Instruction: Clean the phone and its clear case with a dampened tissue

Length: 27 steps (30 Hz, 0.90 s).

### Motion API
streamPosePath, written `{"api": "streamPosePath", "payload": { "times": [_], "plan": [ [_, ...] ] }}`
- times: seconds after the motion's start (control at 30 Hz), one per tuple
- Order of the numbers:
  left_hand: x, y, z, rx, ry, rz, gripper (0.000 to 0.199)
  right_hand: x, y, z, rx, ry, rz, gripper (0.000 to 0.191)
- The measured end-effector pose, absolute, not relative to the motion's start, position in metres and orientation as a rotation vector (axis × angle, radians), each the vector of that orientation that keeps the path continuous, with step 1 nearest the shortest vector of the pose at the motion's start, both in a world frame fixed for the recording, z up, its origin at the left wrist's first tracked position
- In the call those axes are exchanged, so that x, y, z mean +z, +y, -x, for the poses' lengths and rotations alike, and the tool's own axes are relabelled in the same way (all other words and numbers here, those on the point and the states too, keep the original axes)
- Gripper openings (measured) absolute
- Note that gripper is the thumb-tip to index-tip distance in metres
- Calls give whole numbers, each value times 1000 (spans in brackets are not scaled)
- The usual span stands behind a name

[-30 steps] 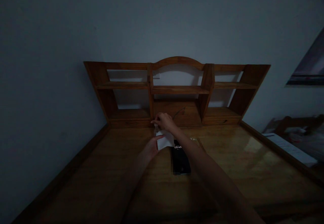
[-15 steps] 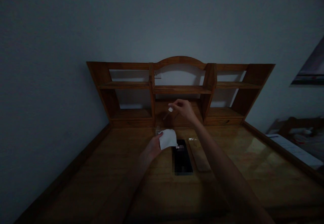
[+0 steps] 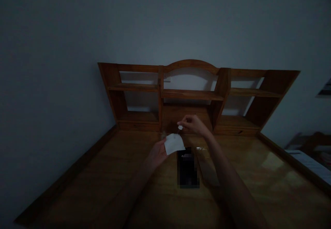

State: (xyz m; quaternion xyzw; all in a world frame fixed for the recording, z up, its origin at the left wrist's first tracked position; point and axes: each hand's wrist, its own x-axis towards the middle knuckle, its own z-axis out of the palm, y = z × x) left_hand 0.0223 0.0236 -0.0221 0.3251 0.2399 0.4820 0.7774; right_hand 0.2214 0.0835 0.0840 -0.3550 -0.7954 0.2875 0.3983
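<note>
My left hand (image 3: pixel 158 153) holds a white cloth or wipe (image 3: pixel 174 144) by its left edge, thumb on top. Just above it, my right hand (image 3: pixel 192 123) pinches a small white-topped item (image 3: pixel 180 127) with a thin stem pointing down at the cloth's upper edge. Whether the stem touches the cloth I cannot tell. A black phone (image 3: pixel 187 172) lies on the desk below the cloth, partly blurred out. Beside it, partly behind my right forearm, rests a clear flat case or packet (image 3: pixel 208 168).
The wooden desk (image 3: pixel 103 177) has raised side edges. A wooden shelf unit (image 3: pixel 191 93) stands at its back against the wall. At the right, beyond the desk edge, are white papers (image 3: pixel 310 163) and a dark wooden chair or furniture piece (image 3: pixel 314 144).
My right hand has come down, bringing the stemmed item to the cloth's upper edge. My left hand still holds the cloth. The view has shifted slightly.
</note>
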Motion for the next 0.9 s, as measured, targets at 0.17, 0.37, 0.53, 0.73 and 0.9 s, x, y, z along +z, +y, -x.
{"api": "streamPosePath", "payload": {
  "times": [0.17,0.37,0.53,0.73,0.9],
  "plan": [
    [-27,23,-25,1059,470,-677,29,86,81,-221,789,-2060,878,36],
    [-23,18,-27,1058,486,-600,28,86,80,-220,692,-2092,928,38],
    [-21,16,-27,1046,512,-601,24,86,79,-217,594,-2155,945,37],
    [-22,17,-28,1077,485,-574,25,86,80,-218,499,-2148,974,37],
    [-25,19,-28,1104,491,-518,27,82,84,-218,517,-2147,975,35]
  ]
}}
